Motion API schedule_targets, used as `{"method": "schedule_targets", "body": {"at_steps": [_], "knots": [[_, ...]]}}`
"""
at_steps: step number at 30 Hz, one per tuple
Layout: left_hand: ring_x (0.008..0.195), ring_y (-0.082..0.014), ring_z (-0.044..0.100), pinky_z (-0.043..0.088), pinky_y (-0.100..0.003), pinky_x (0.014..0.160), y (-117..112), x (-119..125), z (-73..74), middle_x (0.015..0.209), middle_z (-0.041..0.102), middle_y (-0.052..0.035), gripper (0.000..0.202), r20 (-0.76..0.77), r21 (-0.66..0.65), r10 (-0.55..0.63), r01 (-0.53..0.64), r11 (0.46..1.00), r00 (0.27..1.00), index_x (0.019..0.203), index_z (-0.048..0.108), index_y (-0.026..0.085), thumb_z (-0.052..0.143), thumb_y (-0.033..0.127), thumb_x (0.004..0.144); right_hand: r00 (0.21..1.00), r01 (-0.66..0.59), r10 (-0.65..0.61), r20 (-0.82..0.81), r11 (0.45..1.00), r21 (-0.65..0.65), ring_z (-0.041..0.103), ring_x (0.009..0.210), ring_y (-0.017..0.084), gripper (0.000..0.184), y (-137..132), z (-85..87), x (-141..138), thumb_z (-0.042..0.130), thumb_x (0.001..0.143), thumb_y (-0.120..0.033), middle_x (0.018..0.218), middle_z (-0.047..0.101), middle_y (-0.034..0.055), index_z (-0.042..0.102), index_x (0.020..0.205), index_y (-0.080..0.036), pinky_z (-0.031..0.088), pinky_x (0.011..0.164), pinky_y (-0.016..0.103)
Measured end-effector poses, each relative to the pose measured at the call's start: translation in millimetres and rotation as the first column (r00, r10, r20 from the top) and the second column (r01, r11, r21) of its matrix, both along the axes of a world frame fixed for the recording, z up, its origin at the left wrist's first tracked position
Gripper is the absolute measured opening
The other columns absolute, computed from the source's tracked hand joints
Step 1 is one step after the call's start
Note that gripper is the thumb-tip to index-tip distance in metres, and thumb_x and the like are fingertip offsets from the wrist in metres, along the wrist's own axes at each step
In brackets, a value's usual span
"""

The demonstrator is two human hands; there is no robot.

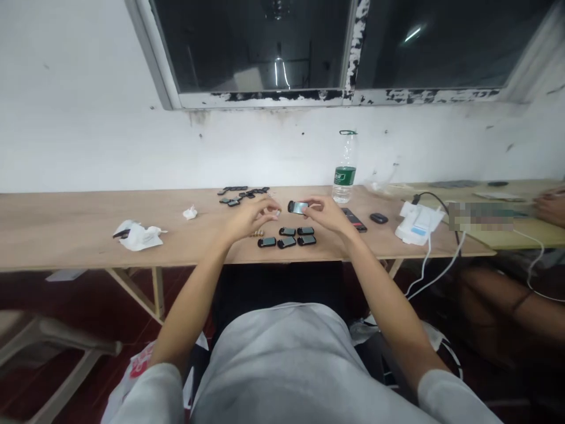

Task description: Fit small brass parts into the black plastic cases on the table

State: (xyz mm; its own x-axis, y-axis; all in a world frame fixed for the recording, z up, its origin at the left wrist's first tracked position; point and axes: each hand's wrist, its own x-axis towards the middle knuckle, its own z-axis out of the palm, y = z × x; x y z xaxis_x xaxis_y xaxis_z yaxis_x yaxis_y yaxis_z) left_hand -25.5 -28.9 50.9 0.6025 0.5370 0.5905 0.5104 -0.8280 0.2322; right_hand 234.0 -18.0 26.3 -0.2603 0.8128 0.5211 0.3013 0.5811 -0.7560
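My right hand (321,209) grips a small black oval device with a shiny grey face (298,207), raised over the table (198,250). To its left, my left hand (263,213) is closed in a pinch; a tiny pale bit shows at the fingertips, too small to name. Below both hands lie several similar black devices (286,242) in two short rows. Small tan pieces (258,234) lie beside them, partly hidden by my left hand. Farther back, near the wall, is a loose group of black pieces (243,194).
A clear bottle with a green label (344,175) stands behind my right hand. Right of that hand are a phone (354,220), a small black case (378,218) and a white box with cables (415,227). Crumpled tissues (140,237) lie left. Another person's hand (551,206) is far right.
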Motion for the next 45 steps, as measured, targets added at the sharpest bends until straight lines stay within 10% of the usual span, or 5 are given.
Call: {"method": "schedule_targets", "body": {"at_steps": [8, 26, 35, 45], "knots": [[0.099, -0.0215, 0.060, 0.051, -0.035, 0.087, 7, 24, -14.8, 0.108, 0.061, -0.0085, 0.020, 0.071, 0.311, 0.021, -0.042, 0.949, 0.997, 0.112, 0.063, 0.021, 0.056, 0.035, 0.099, 0.995, -0.085, 0.087, -0.055, 0.995, 0.044, 0.069, 0.076, 0.019, 0.030, -18, 16.7, -12, 0.068, 0.087, -0.034, 0.102, 0.076, 0.0092, 0.075, 0.111, -0.017, 0.055, 0.071, 0.032], [0.093, -0.0214, 0.068, 0.056, -0.035, 0.084, 6, 28, -14.4, 0.102, 0.069, -0.0074, 0.017, 0.165, 0.278, 0.081, -0.125, 0.952, 0.983, 0.104, 0.077, 0.021, 0.066, 0.028, 0.093, 0.987, -0.127, 0.126, -0.097, 0.992, -0.005, 0.066, 0.074, 0.019, 0.036, -11, 9.5, -15, 0.070, 0.086, -0.040, 0.094, 0.076, 0.0100, 0.076, 0.110, -0.015, 0.054, 0.068, 0.031], [0.108, -0.0276, 0.070, 0.059, -0.041, 0.093, 3, 28, -13.6, 0.112, 0.076, -0.0093, 0.026, 0.414, -0.134, 0.083, -0.029, 0.991, 0.906, 0.103, 0.079, 0.020, 0.076, 0.037, 0.083, 0.976, -0.176, 0.173, -0.133, 0.984, -0.014, 0.066, 0.074, 0.018, 0.039, -9, 6.2, -16, 0.072, 0.084, -0.042, 0.099, 0.076, 0.0107, 0.076, 0.110, -0.015, 0.054, 0.069, 0.032], [0.090, -0.0238, 0.072, 0.060, -0.043, 0.085, 17, 20, -23.3, 0.098, 0.075, -0.0077, 0.038, 0.562, -0.505, 0.125, 0.220, 0.834, 0.818, 0.091, 0.070, 0.015, 0.089, 0.025, 0.060, 0.986, -0.166, 0.167, 0.020, 0.985, -0.048, 0.070, 0.075, 0.020, 0.031, -14, 5.1, -25, 0.066, 0.088, -0.035, 0.088, 0.075, 0.0069, 0.074, 0.112, -0.017, 0.054, 0.066, 0.030]]}}
